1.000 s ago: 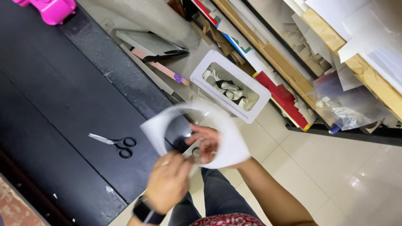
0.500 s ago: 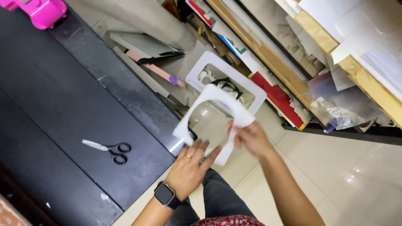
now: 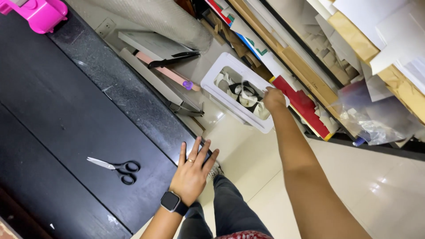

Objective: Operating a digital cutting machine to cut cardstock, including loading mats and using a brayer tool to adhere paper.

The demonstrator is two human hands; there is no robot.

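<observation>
My left hand point(image 3: 192, 170) lies flat on the near edge of the black table point(image 3: 66, 115), fingers spread and holding nothing; it wears a ring and a dark smartwatch. My right hand point(image 3: 274, 98) reaches out over the rim of a white rectangular bin point(image 3: 212, 90) on the floor. Its fingers point down and are hidden behind the back of the hand. White and black paper scraps point(image 3: 245, 95) lie inside the bin. The nearest thing to my left hand is a pair of black-handled scissors point(image 3: 117, 166), lying on the table to its left.
A pink object point(image 3: 37, 13) sits at the table's far corner. A paper trimmer point(image 3: 155, 46) and a pink strip point(image 3: 164, 73) lie behind the table. Stacked boards, a red sheet point(image 3: 305, 106) and plastic bags point(image 3: 372, 117) line the shelving on the right. My legs stand on the pale tiled floor point(image 3: 380, 186).
Both hands held a cut white paper sheet before. It is no longer in them: my right hand has stretched to the bin and my left hand has dropped flat onto the table edge.
</observation>
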